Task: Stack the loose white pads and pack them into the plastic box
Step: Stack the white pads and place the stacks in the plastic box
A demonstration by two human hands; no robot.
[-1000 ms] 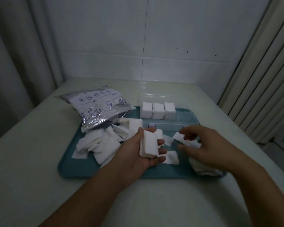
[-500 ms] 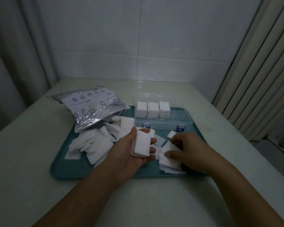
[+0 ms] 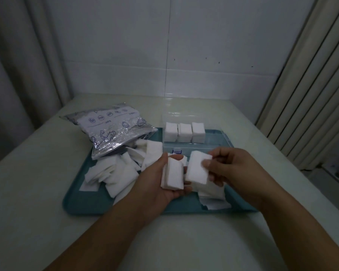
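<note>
White tiled wall [image 3: 204, 45] fills the background, with pale grey curtains [image 3: 18, 65] hanging at the left and beige vertical slats [image 3: 311, 94] at the right. Below them spreads a pale, off-white table [image 3: 37, 192] that reaches the wall.

On the table sits a flat teal plastic tray with rounded corners [image 3: 86, 202]. A crinkled silver foil pouch with a white printed panel [image 3: 110, 130] lies half on the tray's far left corner and half on the table, its mouth facing the tray. Spilling from beneath it is a loose heap of white square pads [image 3: 115, 173], overlapping at all angles across the tray's left half. At the tray's far side stands a clear rectangular plastic box [image 3: 213, 145] with its transparent lid raised behind it and a small purple latch at its front wall. Three neat stacks of white pads [image 3: 185, 132] stand side by side in the box's left end; the rest of its inside shows only clear plastic.

A smaller scatter of white pads [image 3: 213, 196] lies on the tray's near right part, partly hidden under the right hand.

Both forearms reach in from the near edge, above the tray's front. The left hand [image 3: 157, 184] lies palm up, thumb and curled fingers clasping a thick upright stack of white pads [image 3: 172, 176]. Just beside it, the right hand [image 3: 233, 169] pinches a second thinner bunch of white pads [image 3: 197, 169] between thumb and fingertips, its edge almost touching the left hand's stack.
</note>
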